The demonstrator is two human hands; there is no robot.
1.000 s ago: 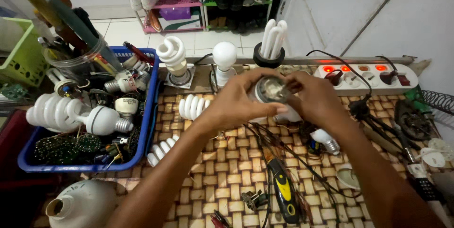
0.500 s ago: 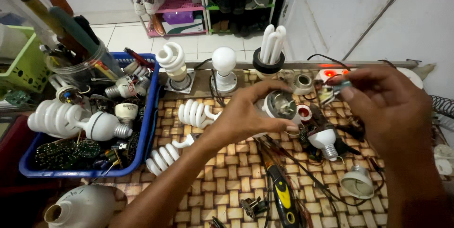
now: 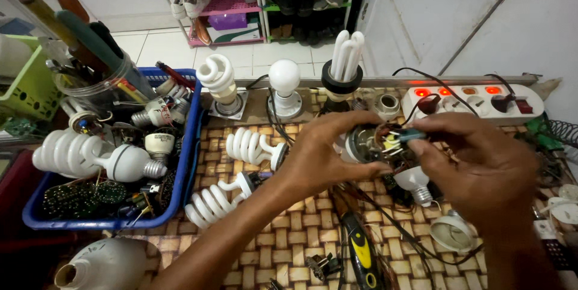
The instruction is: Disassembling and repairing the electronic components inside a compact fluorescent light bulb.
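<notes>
My left hand grips an opened lamp base, a round white shell with a metal inside, held above the woven mat. My right hand meets it from the right, its fingertips pinching a small circuit piece with yellow and dark parts at the mouth of the shell. Just below the hands lies a white bulb base with a screw cap. Two spiral lamps lie on the mat to the left of my left forearm.
A blue basket of lamp parts and bulbs stands at the left. Three lamps stand in sockets at the back: a spiral, a round bulb and a tube lamp. A power strip with lit red switches is back right. A yellow-black tool lies near the front.
My right hand has come back left to the lamp base, and the two hands have closed together over it. The view has tilted slightly.
</notes>
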